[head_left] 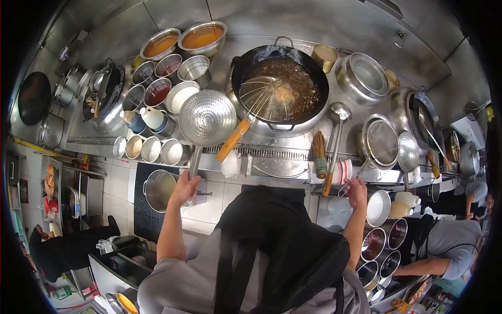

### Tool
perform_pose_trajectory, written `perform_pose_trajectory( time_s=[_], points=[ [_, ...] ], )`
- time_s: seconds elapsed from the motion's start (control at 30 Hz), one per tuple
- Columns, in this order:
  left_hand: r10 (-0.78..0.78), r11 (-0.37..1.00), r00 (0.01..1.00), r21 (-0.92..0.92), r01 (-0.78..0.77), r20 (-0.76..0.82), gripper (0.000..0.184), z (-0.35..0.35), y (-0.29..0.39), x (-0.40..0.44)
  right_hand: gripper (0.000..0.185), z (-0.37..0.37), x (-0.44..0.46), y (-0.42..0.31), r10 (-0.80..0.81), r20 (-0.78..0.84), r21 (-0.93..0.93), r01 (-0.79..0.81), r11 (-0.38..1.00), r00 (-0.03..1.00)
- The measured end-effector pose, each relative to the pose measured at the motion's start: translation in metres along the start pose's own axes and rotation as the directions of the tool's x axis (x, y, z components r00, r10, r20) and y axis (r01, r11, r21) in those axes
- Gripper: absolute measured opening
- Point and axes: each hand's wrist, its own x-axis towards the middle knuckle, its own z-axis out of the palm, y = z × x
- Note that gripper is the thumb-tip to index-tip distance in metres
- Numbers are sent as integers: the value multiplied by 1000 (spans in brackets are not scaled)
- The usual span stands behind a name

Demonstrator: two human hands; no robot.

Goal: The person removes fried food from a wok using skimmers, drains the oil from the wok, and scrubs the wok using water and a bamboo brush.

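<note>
My left hand [185, 189] is wrapped round the metal handle of a large perforated skimmer [207, 118], its round bowl held level beside the stove. At the counter's front edge, my right hand [355, 191] is closed at the handle end of a fine mesh strainer [383, 142], which rests over a metal pot. A black wok [318, 99] holds dark bubbling oil. Across the wok lies a wire spider [266, 97] with a wooden handle, untouched. Between my hands are a bamboo brush [319, 157], a ladle [341, 112] and a red-striped cloth [344, 171].
Metal containers of sauces and powders [158, 93] stand left of the wok, with two bowls of orange liquid [203, 37] behind. Lidded pots [361, 78] sit to its right. A deep pot [159, 191] is below the counter's left part. Other people [449, 240] are at the right and left.
</note>
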Motion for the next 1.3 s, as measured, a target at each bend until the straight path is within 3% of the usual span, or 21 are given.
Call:
perform_pose_trajectory(
  time_s=[0.1, 0.13, 0.23, 0.3, 0.33, 0.37, 0.43, 0.5, 0.6, 0.7, 0.73, 0.83, 0.97, 1.0, 1.1, 1.2, 1.3],
  points=[
    [-45, 999, 999, 19, 45, 13, 26, 6, -13, 5, 20, -8, 10, 8, -217, 83, 148, 203, 968, 973],
    [-67, 998, 998, 23, 66, 21, 26, 9, -13, 6, 15, -8, 7, 8, -283, -14, 221, 279, 935, 959],
    [-140, 988, 988, 68, 135, 65, 28, 11, -17, 20, 12, -19, -7, 7, -369, -37, 201, 368, 908, 929],
    [-162, 983, 985, 97, 156, 59, 32, 0, -47, 48, 16, -30, -12, 7, -456, -58, -10, 456, 890, 888],
    [-63, 764, 997, 641, 72, -37, 47, -9, -54, 64, 17, -25, -28, -1, -496, -41, -86, 491, 867, 868],
    [178, 753, 976, 656, -51, -129, 51, 1, -40, 64, 17, -24, -36, -6, -532, -21, -162, 522, 837, 846],
    [609, 648, 746, 713, -270, -271, 60, 36, -11, 67, 20, -22, -39, -11, -543, 20, -167, 538, 826, 840],
    [594, 694, 779, 618, -369, -202, 72, 73, 35, 77, 22, -1, -54, -34, -520, 43, -157, 520, 840, 853],
    [638, 520, 770, 748, -413, -18, 76, 127, 71, 84, 20, 18, -52, -56, -493, 203, -223, 530, 818, 846],
    [513, 520, 857, 808, -277, -37, 74, 141, 73, 113, 16, 51, -40, -74, -418, 312, -238, 496, 835, 853],
    [593, 471, 805, 817, -333, -14, 67, 145, 81, 109, 15, 61, -29, -76, -452, 335, -278, 545, 791, 827],
    [590, 505, 807, 782, -365, -5, 66, 147, 104, 96, 15, 94, -18, -92, -378, 407, -415, 536, 735, 832],
    [574, 660, 818, 610, -438, -35, 61, 163, 104, 94, 16, 129, 6, -86, -343, 489, -490, 577, 653, 802],
    [694, 610, 719, 566, -555, -44, 58, 171, 88, 108, 16, 137, 7, -83, -323, 490, -503, 566, 654, 809],
    [418, 906, 904, 103, -410, -84, 51, 218, 106, 92, 17, 152, 13, -64, -276, 503, -498, 536, 682, 819],
    [277, 873, 960, -425, -239, 28, 36, 248, 131, 79, 15, 161, -1, -51, -268, 544, -445, 544, 711, 795],
    [218, 806, 975, -573, -150, 51, 24, 260, 151, 75, 17, 167, -28, -53, -279, 529, -472, 551, 688, 801]
  ],
)
